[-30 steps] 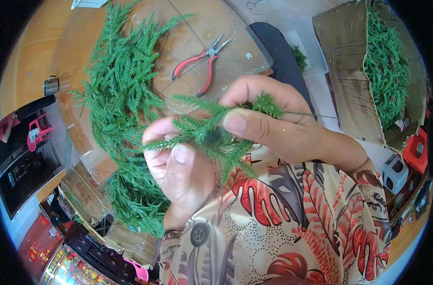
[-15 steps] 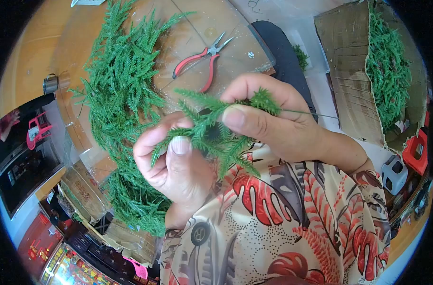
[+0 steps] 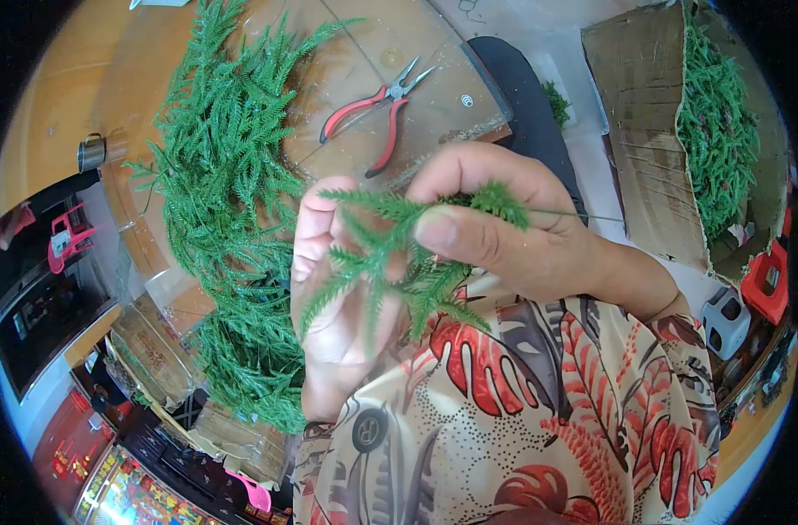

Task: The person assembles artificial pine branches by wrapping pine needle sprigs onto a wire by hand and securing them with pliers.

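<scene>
In the head view, my right hand (image 3: 513,223) pinches a green artificial pine sprig (image 3: 377,254) between thumb and fingers. Its thin wire stem runs out to the right past my wrist. Behind the sprig's leafy tips is my left hand (image 3: 329,306), palm up with the fingers loosely extended. The needles hide part of that palm, and it does not grip the sprig. A big pile of similar green sprigs (image 3: 228,149) lies to the left of my hands. Pliers with red handles (image 3: 386,103) rest with jaws apart on the table, above the sprig.
A cardboard box (image 3: 635,131) on the right holds more greenery (image 3: 718,131). The table (image 3: 329,61) has a clear cover with small bits scattered on it. A metal cup (image 3: 91,152) stands at the far left. Below it are a dark screen (image 3: 44,289) and flattened cardboard (image 3: 162,350).
My left thumb and fingers have let go of the sprig's tip. That hand has opened and shifted slightly right, behind the needles. My right hand keeps its pinch.
</scene>
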